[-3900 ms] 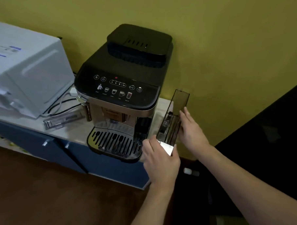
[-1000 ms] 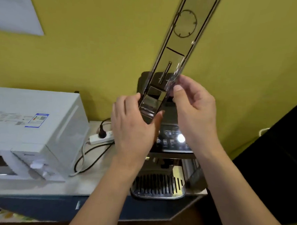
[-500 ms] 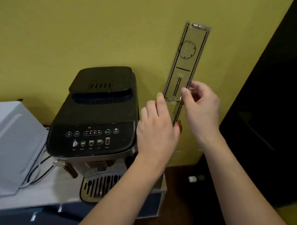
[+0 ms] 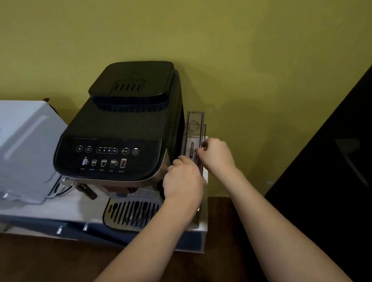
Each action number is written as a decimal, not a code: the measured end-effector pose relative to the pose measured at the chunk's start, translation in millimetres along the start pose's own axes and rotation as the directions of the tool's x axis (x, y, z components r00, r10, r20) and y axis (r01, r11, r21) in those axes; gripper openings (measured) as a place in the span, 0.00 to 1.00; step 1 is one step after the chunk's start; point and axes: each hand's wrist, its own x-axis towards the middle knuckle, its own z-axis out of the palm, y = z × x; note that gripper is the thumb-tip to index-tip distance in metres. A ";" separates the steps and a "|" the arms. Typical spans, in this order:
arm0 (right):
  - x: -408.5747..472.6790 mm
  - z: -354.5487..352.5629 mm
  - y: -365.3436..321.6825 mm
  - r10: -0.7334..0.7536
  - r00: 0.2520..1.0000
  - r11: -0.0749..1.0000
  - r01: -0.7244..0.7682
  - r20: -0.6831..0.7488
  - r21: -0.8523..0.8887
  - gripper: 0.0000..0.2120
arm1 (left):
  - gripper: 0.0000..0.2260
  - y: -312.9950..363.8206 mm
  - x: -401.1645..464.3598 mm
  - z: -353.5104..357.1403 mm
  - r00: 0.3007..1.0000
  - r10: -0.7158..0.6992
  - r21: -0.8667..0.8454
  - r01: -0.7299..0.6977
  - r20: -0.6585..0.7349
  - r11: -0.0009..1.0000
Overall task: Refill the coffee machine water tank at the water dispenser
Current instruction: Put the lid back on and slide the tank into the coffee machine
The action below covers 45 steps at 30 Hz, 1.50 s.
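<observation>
Water tank [image 4: 194, 132], clear smoky plastic, stands upright at the right flank of the black coffee machine [image 4: 126, 125], on the white counter [image 4: 202, 227] edge near the yellow wall. Left hand [image 4: 183, 181] is closed around the tank's front end; right hand [image 4: 216, 155] pinches its top edge with fingertips. White appliance [image 4: 20, 148] sits left of the machine, well apart from the tank.

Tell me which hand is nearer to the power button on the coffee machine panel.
Left. The left hand is just right of the panel's edge, close to the power button. The right hand is farther right, beyond the water tank, which both hands hold.
</observation>
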 end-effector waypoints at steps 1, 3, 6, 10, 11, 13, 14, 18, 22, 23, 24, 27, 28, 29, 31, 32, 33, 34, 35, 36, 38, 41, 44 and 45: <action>0.7 5.5 0.9 -0.011 1.000 1.000 0.011 0.007 -0.029 0.10 | 0.29 0.3 1.7 2.9 1.000 -0.010 0.010 0.010 0.015 1.000; 0.5 12.3 2.6 -0.033 0.999 0.995 0.033 0.004 -0.093 0.09 | 0.26 1.6 3.5 5.3 0.999 -0.018 0.011 0.018 0.046 1.000; -0.5 16.5 1.3 -0.079 0.997 0.983 0.074 -0.022 -0.165 0.11 | 0.22 2.4 2.8 4.5 0.997 -0.020 0.004 0.019 0.080 1.000; -1.2 19.1 2.1 -0.094 0.995 0.977 0.085 -0.033 -0.197 0.14 | 0.21 2.2 1.4 3.8 0.995 -0.006 0.008 0.005 0.098 1.000; -1.5 18.9 3.7 -0.089 0.996 0.976 0.082 -0.030 -0.200 0.14 | 0.21 2.5 0.5 3.3 0.995 -0.004 -0.001 0.004 0.104 1.000; -1.7 18.6 6.8 -0.071 0.997 0.980 0.064 -0.031 -0.191 0.15 | 0.22 3.1 -0.9 2.6 0.993 0.002 -0.011 -0.001 0.115 1.000; -2.0 18.6 8.3 -0.058 0.998 0.983 0.051 -0.032 -0.176 0.16 | 0.23 3.5 -1.2 2.7 0.993 0.005 -0.008 -0.004 0.118 1.000; -1.9 20.7 12.5 -0.024 0.999 0.996 0.022 -0.022 -0.084 0.16 | 0.24 4.2 -1.4 3.6 0.992 0.019 0.006 -0.020 0.121 1.000; 0.9 21.2 13.3 -0.007 1.000 0.998 0.006 -0.020 -0.065 0.13 | 0.24 3.0 -1.6 4.4 0.992 0.031 0.008 -0.032 0.120 0.999; 1.9 21.5 13.3 -0.002 1.000 0.998 0.001 -0.018 -0.060 0.13 | 0.24 2.3 -1.4 4.9 0.993 0.029 0.013 -0.031 0.115 0.999; 2.7 21.9 13.6 0.002 1.000 0.998 -0.003 -0.013 -0.056 0.13 | 0.24 1.5 -1.0 5.3 0.994 0.026 0.020 -0.028 0.110 0.999; 5.0 23.5 14.8 0.013 1.000 0.999 -0.013 0.004 -0.050 0.12 | 0.23 -0.2 0.8 7.6 0.994 0.026 0.022 -0.029 0.106 0.999; 5.5 23.8 15.5 0.023 1.000 0.999 -0.023 0.014 -0.041 0.12 | 0.23 -0.5 1.2 8.4 0.993 0.031 0.020 -0.034 0.111 0.999; 5.9 24.4 16.6 0.034 0.999 0.999 -0.034 0.022 -0.029 0.12 | 0.23 -0.5 1.4 9.1 0.993 0.037 0.018 -0.040 0.115 0.999; 6.5 25.3 18.3 0.058 0.998 0.998 -0.058 0.037 -0.004 0.12 | 0.22 0.0 0.8 10.4 0.993 0.051 0.026 -0.054 0.109 0.998; 7.1 25.7 19.1 0.072 0.996 0.997 -0.072 0.046 0.010 0.12 | 0.21 0.7 0.1 11.3 0.993 0.060 0.038 -0.064 0.104 0.997; 8.5 26.7 19.7 0.086 0.995 0.996 -0.088 0.058 0.025 0.13 | 0.21 1.6 -1.3 12.8 0.992 0.070 0.055 -0.076 0.103 0.996; 9.8 26.9 20.1 0.100 0.992 0.994 -0.103 0.074 0.039 0.14 | 0.21 2.7 -3.2 14.8 0.991 0.076 0.076 -0.084 0.108 0.994; 11.9 27.3 20.4 0.114 0.989 0.991 -0.119 0.091 0.053 0.15 | 0.22 3.6 -5.5 17.4 0.991 0.075 0.094 -0.086 0.112 0.992; 13.8 26.9 20.6 0.130 0.985 0.988 -0.138 0.111 0.069 0.16 | 0.23 4.1 -7.5 20.8 0.992 0.066 0.105 -0.078 0.112 0.991; 18.5 26.4 21.9 0.160 0.976 0.977 -0.179 0.150 0.119 0.18 | 0.27 3.9 -10.5 27.8 0.994 0.056 0.098 -0.065 0.096 0.993; 25.9 29.7 25.9 0.186 0.965 0.953 -0.223 0.186 0.204 0.18 | 0.27 2.2 -11.5 32.4 0.995 0.066 0.061 -0.071 0.074 0.996; 27.7 34.1 27.7 0.140 0.975 0.965 -0.174 0.173 0.198 0.11 | 0.26 -0.5 -11.4 29.0 0.996 0.063 -0.005 -0.063 0.068 0.998; 26.5 34.4 28.0 0.128 0.978 0.971 -0.157 0.163 0.183 0.09 | 0.26 -1.2 -11.9 27.4 0.996 0.057 -0.045 -0.054 0.067 0.997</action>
